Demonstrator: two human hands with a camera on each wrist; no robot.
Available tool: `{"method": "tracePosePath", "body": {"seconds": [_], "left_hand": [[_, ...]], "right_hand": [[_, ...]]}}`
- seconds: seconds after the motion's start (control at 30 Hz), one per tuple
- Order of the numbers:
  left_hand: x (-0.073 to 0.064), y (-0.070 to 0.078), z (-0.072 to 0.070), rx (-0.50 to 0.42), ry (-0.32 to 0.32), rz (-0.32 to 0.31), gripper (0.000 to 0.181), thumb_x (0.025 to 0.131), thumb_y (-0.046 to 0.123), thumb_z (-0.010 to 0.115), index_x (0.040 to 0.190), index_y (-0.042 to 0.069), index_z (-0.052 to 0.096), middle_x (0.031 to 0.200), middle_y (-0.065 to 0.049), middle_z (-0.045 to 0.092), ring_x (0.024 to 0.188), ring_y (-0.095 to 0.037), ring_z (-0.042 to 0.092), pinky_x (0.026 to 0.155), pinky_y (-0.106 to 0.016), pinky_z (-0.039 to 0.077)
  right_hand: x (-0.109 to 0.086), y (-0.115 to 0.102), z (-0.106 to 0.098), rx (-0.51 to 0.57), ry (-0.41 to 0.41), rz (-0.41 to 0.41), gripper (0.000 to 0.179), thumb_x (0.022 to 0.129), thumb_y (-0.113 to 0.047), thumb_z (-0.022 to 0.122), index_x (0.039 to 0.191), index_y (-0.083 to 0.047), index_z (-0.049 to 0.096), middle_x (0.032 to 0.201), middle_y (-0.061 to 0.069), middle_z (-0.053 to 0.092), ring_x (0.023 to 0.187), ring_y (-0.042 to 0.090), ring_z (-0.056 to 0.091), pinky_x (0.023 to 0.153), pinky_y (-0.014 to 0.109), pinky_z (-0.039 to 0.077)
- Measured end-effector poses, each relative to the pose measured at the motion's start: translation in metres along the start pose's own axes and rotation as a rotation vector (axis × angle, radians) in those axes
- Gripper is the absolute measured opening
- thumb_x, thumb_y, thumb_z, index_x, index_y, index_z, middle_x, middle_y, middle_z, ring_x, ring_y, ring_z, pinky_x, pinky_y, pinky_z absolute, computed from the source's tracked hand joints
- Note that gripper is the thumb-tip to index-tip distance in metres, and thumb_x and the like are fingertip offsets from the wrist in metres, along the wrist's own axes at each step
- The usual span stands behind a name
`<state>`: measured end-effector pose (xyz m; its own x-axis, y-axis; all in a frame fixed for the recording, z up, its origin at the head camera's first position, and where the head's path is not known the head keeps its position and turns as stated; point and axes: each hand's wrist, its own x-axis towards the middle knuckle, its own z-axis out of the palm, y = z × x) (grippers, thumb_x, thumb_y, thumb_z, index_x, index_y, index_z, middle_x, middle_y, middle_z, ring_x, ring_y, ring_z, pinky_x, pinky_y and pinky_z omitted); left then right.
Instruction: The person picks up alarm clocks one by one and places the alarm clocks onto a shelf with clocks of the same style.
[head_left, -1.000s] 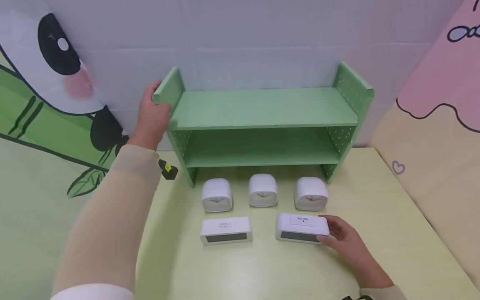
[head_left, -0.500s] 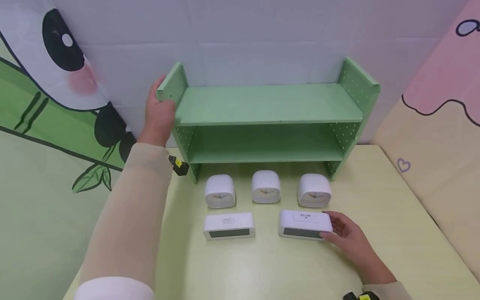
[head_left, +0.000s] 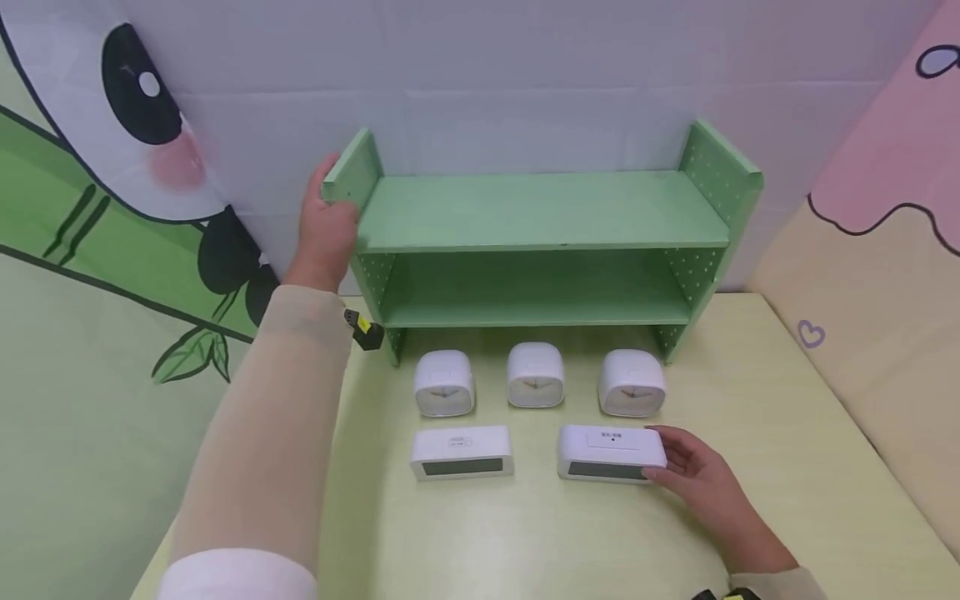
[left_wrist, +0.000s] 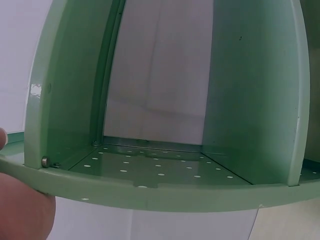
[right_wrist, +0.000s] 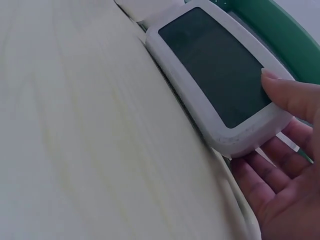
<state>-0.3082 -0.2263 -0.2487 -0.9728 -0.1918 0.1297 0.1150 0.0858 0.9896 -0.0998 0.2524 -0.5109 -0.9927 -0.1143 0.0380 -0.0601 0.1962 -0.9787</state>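
A green two-tier shelf (head_left: 540, 210) with perforated side panels stands at the back of the table. My left hand (head_left: 322, 233) grips the top of its left side panel, thumb inside and fingers around the outer face. In the left wrist view, the thumb (left_wrist: 22, 210) shows at the edge of that panel (left_wrist: 165, 197). My right hand (head_left: 701, 475) holds the right end of a white digital clock (head_left: 611, 454), its thumb on the dark display (right_wrist: 215, 65). Another white digital clock (head_left: 461, 452) sits to the left of it.
Three small white analog clocks stand in a row before the shelf: left clock (head_left: 444, 383), middle clock (head_left: 536, 375) and right clock (head_left: 632, 383). The pale wood table (head_left: 480, 542) meets printed wall coverings (head_left: 862, 333) on both sides.
The head view has shifted slightly, so the shelf and clocks appear a little farther right. Both hands keep the same holds, and the clocks stay in the same layout.
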Motion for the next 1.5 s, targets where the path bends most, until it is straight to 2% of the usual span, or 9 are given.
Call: {"method": "tracePosePath", "body": {"seconds": [0.1,0.27,0.33,0.5,0.7,0.93,1.23,1.5], "left_hand": [[0.0,0.001,0.003,-0.007,-0.005,0.0,0.082,0.095,-0.005,0.036,0.158,0.047,0.031,0.154,-0.002,0.038,0.129,-0.025,0.04,0.099,-0.042,0.039],[-0.001,0.003,0.005,-0.003,-0.005,-0.001,0.081,0.095,-0.004,0.036,0.158,0.047,0.032,0.154,-0.002,0.038,0.128,-0.025,0.04,0.099,-0.043,0.038],[-0.001,0.004,0.005,0.0,-0.005,0.0,0.081,0.095,-0.004,0.036,0.158,0.047,0.031,0.155,-0.003,0.037,0.128,-0.025,0.04,0.098,-0.042,0.039],[-0.002,0.006,0.002,0.015,0.009,-0.009,0.082,0.095,-0.004,0.037,0.159,0.046,0.03,0.155,-0.003,0.037,0.125,-0.023,0.041,0.094,-0.039,0.039],[-0.001,0.007,0.001,0.002,-0.001,0.003,0.08,0.096,-0.003,0.036,0.159,0.046,0.03,0.156,-0.001,0.037,0.13,-0.024,0.04,0.1,-0.042,0.038],[0.0,0.003,0.005,0.004,-0.009,0.011,0.078,0.096,-0.001,0.036,0.159,0.045,0.031,0.154,-0.004,0.038,0.127,-0.025,0.041,0.097,-0.041,0.038],[0.0,0.0,0.003,0.012,-0.006,0.01,0.08,0.096,-0.002,0.036,0.158,0.047,0.031,0.154,-0.003,0.038,0.128,-0.025,0.041,0.095,-0.04,0.04],[0.002,-0.001,0.0,0.013,-0.004,-0.002,0.08,0.096,-0.003,0.036,0.159,0.047,0.029,0.155,-0.002,0.037,0.126,-0.024,0.041,0.093,-0.038,0.041]], "right_hand": [[-0.002,-0.003,-0.001,0.017,-0.005,-0.002,0.058,0.09,0.001,0.076,0.141,0.009,0.051,0.137,0.029,0.057,0.112,0.002,0.063,0.09,0.023,0.054],[-0.003,-0.009,-0.004,0.04,-0.008,-0.017,0.055,0.091,0.002,0.074,0.139,0.012,0.049,0.128,-0.002,0.065,0.112,0.001,0.063,0.087,0.023,0.055],[-0.003,-0.011,-0.005,0.05,-0.011,-0.029,0.054,0.092,0.003,0.073,0.139,0.014,0.048,0.123,-0.011,0.066,0.112,0.001,0.063,0.087,0.023,0.055],[0.0,-0.018,-0.004,0.065,-0.02,-0.051,0.054,0.092,0.005,0.072,0.139,0.017,0.047,0.123,-0.01,0.066,0.111,0.002,0.064,0.087,0.023,0.055],[0.006,-0.028,-0.005,0.037,-0.026,-0.098,0.053,0.092,0.008,0.071,0.138,0.016,0.047,0.121,-0.014,0.067,0.11,0.001,0.064,0.085,0.022,0.055],[0.014,-0.053,-0.013,-0.001,-0.09,-0.114,0.053,0.092,0.008,0.071,0.139,0.016,0.047,0.121,-0.01,0.066,0.108,0.004,0.066,0.082,0.024,0.057],[0.03,-0.089,-0.015,-0.066,-0.179,-0.084,0.053,0.095,0.001,0.071,0.142,0.01,0.049,0.132,0.024,0.06,0.107,0.007,0.066,0.083,0.028,0.058],[0.051,-0.124,-0.008,-0.076,-0.168,-0.022,0.057,0.098,-0.01,0.071,0.146,0.005,0.046,0.141,0.023,0.054,0.109,0.009,0.065,0.086,0.028,0.056]]}}
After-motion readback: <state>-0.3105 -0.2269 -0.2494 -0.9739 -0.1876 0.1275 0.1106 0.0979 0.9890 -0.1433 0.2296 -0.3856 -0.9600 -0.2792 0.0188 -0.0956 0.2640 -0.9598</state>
